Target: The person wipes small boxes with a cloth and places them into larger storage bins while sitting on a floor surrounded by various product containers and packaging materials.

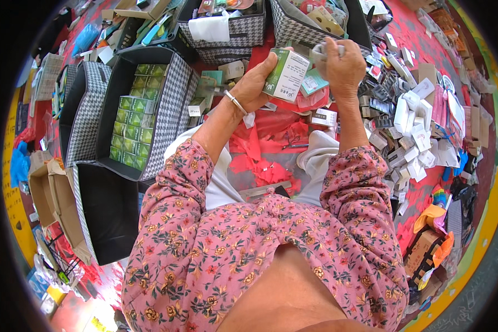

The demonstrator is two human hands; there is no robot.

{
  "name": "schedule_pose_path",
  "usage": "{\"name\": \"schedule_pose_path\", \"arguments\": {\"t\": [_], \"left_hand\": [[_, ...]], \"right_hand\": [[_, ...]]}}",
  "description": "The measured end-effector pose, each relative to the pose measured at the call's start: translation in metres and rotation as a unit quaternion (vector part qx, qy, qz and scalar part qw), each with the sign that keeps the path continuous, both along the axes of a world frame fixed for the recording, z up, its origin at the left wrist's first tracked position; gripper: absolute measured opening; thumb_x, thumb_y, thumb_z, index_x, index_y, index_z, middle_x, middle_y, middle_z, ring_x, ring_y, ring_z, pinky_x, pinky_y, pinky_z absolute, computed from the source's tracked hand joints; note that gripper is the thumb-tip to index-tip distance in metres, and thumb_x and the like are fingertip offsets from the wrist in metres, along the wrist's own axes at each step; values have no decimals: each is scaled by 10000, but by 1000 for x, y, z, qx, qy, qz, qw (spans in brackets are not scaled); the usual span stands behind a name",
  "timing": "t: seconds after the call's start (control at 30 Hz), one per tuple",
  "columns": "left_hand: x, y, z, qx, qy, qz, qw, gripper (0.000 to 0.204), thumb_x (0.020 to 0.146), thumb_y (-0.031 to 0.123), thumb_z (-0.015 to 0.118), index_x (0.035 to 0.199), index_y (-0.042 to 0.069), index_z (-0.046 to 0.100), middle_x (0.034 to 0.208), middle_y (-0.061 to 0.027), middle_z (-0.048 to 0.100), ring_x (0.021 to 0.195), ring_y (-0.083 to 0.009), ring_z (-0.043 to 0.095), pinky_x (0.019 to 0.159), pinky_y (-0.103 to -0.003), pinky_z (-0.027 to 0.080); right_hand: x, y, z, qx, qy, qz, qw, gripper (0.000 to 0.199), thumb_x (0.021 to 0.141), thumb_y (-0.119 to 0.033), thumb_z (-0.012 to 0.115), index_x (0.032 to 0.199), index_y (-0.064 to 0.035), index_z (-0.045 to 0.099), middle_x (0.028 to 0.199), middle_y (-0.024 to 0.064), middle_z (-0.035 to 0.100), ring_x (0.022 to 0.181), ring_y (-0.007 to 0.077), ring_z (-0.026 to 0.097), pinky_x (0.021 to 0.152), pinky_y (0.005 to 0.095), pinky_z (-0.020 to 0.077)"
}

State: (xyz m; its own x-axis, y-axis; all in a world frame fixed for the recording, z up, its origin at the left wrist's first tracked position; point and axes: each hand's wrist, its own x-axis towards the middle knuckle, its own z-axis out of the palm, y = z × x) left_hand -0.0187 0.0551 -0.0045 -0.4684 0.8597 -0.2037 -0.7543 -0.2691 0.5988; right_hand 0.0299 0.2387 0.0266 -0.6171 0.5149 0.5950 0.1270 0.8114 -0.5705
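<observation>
My left hand (253, 84), with a bangle on its wrist, grips a small green and white carton (288, 76) by its left side. The carton is tilted, one white printed face turned up. Just right of it, my right hand (344, 67) is closed around a pale grey-white thing (319, 51), blurred and partly covered by the fingers, so its kind cannot be told. Beneath the hands, a teal and white small box (314, 83) lies on red sheeting. A white box (323, 117) rests below my right wrist.
On the left, a houndstooth storage bin (178, 105) holds rows of green cartons (131, 119). An open black-lined bin (108, 213) stands nearer. More filled bins (248, 29) line the far side. A heap of small white boxes (412, 124) spreads to the right.
</observation>
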Motion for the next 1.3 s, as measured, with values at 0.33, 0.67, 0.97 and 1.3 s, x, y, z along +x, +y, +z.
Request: {"name": "schedule_pose_path", "arguments": {"t": [0.33,0.67,0.97,1.3], "left_hand": [[4,-2,17,-174,551,78,812,919,554,82,770,1289,36,219,1057,-77,504,978,-138,489,825,-254,424],[-1,-5,11,-40,176,117,977,741,705,150,650,1322,53,251,1079,-130,524,997,-203,541,869,-351,444],[-18,-17,-14,151,-151,109,971,524,775,376,546,1163,29,491,1111,-114,555,985,-258,538,901,-490,374],[-14,-9,5,-31,-2,168,985,622,816,295,562,1301,55,255,1114,-116,512,990,-217,529,830,-371,450]], "right_hand": [[-4,-39,31,-2,-29,267,963,155,777,-273,599,777,-123,636,748,57,593,683,255,582,609,340,438],[1,17,-15,-393,-78,107,910,283,781,-331,612,767,-49,606,676,88,582,597,200,562,556,327,450],[7,-25,3,-665,-244,204,676,414,842,-418,537,848,-7,590,711,55,594,598,137,570,510,276,469],[4,-39,4,-276,-260,235,895,484,665,-364,661,937,32,605,784,130,631,682,202,607,612,309,469]]}}
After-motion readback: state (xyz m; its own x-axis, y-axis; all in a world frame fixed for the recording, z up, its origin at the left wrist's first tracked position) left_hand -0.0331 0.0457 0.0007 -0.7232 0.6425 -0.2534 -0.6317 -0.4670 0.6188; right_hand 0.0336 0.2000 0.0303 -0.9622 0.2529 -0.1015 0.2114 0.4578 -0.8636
